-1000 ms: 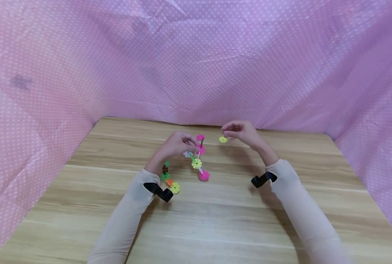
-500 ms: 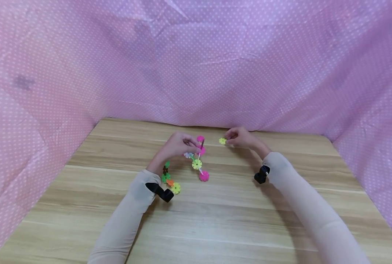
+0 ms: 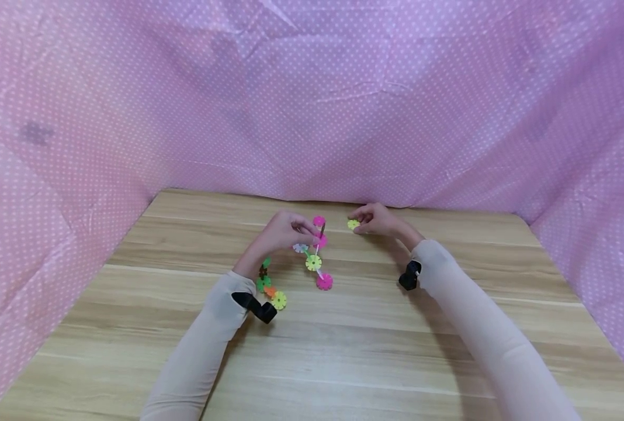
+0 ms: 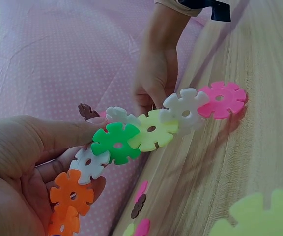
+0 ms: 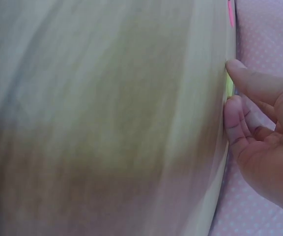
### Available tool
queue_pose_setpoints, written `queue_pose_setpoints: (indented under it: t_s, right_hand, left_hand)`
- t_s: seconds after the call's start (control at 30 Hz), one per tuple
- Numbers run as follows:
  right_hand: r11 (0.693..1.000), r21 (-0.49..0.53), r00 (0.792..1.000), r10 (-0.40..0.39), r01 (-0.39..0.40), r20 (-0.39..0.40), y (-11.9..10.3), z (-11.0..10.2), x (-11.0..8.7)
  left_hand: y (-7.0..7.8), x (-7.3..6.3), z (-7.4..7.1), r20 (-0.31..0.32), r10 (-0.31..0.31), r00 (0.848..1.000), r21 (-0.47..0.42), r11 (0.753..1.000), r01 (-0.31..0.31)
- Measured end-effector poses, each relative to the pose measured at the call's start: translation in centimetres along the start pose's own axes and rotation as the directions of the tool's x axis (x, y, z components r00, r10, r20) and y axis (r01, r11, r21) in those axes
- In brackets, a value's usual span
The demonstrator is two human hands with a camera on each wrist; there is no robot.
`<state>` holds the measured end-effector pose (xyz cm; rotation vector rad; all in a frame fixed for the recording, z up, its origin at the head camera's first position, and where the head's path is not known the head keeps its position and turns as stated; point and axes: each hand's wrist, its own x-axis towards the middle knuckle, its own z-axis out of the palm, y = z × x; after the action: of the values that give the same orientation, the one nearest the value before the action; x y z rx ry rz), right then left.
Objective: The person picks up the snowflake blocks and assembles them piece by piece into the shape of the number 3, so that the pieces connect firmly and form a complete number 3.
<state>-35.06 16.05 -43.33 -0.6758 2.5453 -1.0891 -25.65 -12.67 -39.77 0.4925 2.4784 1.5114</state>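
My left hand [image 3: 291, 229] holds a chain of interlocking flower-shaped plastic discs, thumb and fingers pinching it near the middle. Pink [image 4: 222, 100], white, yellow [image 4: 152, 130], green [image 4: 116, 143] and orange [image 4: 72, 192] discs show in the left wrist view. One end of the chain, with a yellow disc [image 3: 278, 300], hangs below my left wrist; part of it is hidden behind the hand. At the far side of the table, my right hand [image 3: 379, 221] has thumb and fingertips at opposite edges of a single yellow disc [image 3: 353, 224], pinching it low over the wood.
The wood-grain table [image 3: 333, 362] extends on all sides of the hands. A few loose discs, pink and brown [image 4: 138, 206] among them, lie near its far edge. A pink dotted cloth [image 3: 312, 105] hangs behind and at both sides.
My right hand has come down, then slid left, so its thumb and fingers now bracket the yellow disc. The left hand and the chain have stayed in place.
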Motion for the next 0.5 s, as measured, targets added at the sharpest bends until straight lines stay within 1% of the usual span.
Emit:
queue_pose_setpoints:
  t_s: [0.1, 0.33, 0.37, 0.4, 0.5]
  right_hand:
    - [1.000, 0.007, 1.000, -0.022, 0.022, 0.001, 0.42, -0.01, -0.18]
    - [0.999, 0.046, 1.000, -0.008, 0.007, 0.028, -0.10, -0.03, -0.90]
    - [0.998, 0.055, 0.999, -0.013, 0.012, 0.033, -0.10, -0.04, -0.99]
    - [0.998, 0.055, 0.999, -0.016, 0.014, 0.033, 0.35, 0.02, -0.82]
    - [0.997, 0.070, 0.998, -0.020, 0.016, 0.051, 0.32, 0.01, -0.86]
  left_hand:
    - [0.03, 0.00, 0.10, 0.003, -0.006, 1.000, 0.002, 1.000, 0.006]
    - [0.02, 0.08, 0.29, 0.010, -0.017, 1.000, -0.003, 1.000, 0.017]
    - [0.02, 0.09, 0.29, 0.009, -0.018, 1.000, -0.003, 1.000, 0.018]
    - [0.00, 0.09, 0.29, 0.008, -0.018, 1.000, -0.003, 1.000, 0.018]
    - [-0.02, 0.09, 0.28, 0.004, -0.018, 1.000, -0.003, 1.000, 0.018]
